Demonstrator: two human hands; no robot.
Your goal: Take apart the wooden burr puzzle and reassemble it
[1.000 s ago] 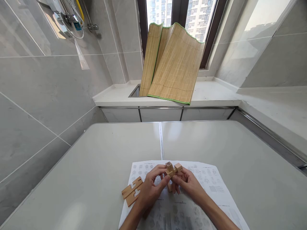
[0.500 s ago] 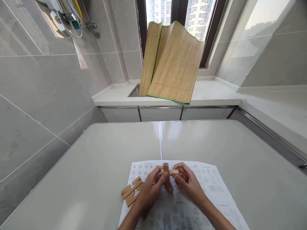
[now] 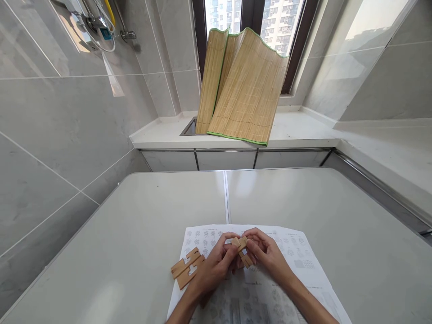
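Two hands held a small wooden puzzle assembly [image 3: 242, 250] just above the printed sheet [image 3: 297, 256], near the front edge of the table [image 3: 135, 234]. Left hand [image 3: 216, 267] pinched its left side with thumb and fingertips; right hand [image 3: 266, 256] was closed on its right side, fingers curled over the top. Pieces looked like notched, interlocked bars. Judged light, rigid, smooth-faced; likely to slip apart if squeezed unevenly, so best held by the flat faces on opposite sides, not the protruding ends. Two loose notched wooden pieces [image 3: 185, 269] lay touching each other just left of the left hand, partly on the sheet. Beyond the table, a bamboo mat [image 3: 243, 90] leaned against the window.
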